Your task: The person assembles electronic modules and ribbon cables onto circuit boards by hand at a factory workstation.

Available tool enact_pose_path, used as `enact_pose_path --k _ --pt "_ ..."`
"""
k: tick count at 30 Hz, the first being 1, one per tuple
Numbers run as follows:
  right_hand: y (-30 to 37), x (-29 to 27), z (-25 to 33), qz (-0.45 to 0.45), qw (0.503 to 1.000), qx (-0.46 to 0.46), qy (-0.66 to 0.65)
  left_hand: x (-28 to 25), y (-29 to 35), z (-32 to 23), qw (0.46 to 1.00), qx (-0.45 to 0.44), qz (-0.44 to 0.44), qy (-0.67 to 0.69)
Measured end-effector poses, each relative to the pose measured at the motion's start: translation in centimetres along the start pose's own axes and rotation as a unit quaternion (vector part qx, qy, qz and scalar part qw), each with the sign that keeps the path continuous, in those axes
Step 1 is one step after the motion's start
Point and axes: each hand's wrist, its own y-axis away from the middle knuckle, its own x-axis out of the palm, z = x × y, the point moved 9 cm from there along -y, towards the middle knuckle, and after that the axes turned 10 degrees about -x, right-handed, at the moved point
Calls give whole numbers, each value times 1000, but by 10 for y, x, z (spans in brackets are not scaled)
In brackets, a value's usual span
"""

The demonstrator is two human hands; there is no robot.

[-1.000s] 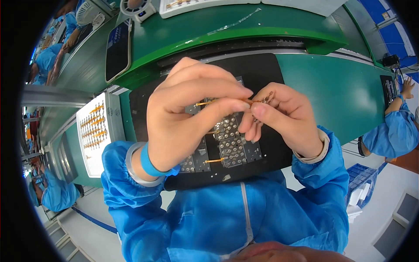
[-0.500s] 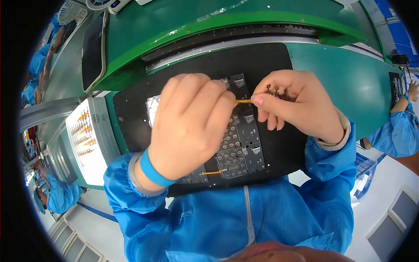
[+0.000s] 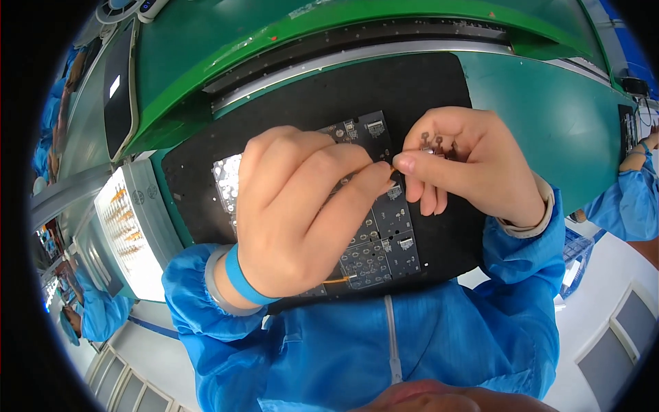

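Observation:
My left hand, a blue band on its wrist, is closed above a panel of dark circuit boards, covering much of it. Its fingertips meet my right hand over the panel's right edge. My right thumb and forefinger pinch a thin orange flex cable; only a sliver shows between the two hands, and my left fingertips press at its other end. Several small dark-tipped pieces rest in the curl of my right fingers. Another orange flex cable lies on the panel's near part.
The panel lies on a black mat on a green table. Left of it stands a lit white tray with rows of orange flex cables. A green-edged rail crosses behind. A co-worker's blue sleeve shows at right; others sit at left.
The orange strip that stretched between my hands is now almost hidden, as my left fingertips have closed up to my right thumb. The view has shifted slightly.

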Motion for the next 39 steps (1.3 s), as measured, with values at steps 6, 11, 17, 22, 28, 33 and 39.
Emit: enact_pose_path --k 6,11,17,22,28,33,39 --pt "3 1 3 -11 1000 -10 5 -2 1 -4 1000 23 -7 -11" --pt "6 1 3 4 999 3 32 7 2 -3 999 16 29 -30" --pt "7 -20 8 -53 994 -8 97 5 1 -1 996 -8 42 -77" --pt "0 -21 -5 -49 990 3 135 -4 1 21 972 -115 11 -204" --pt "-2 -23 -6 -46 989 9 143 11 2 12 982 -80 108 -130" --pt "-2 -22 -7 -42 990 19 132 24 7 7 976 -75 148 -144" --pt "-2 -24 -8 -45 989 22 139 31 10 7 975 -67 154 -143"
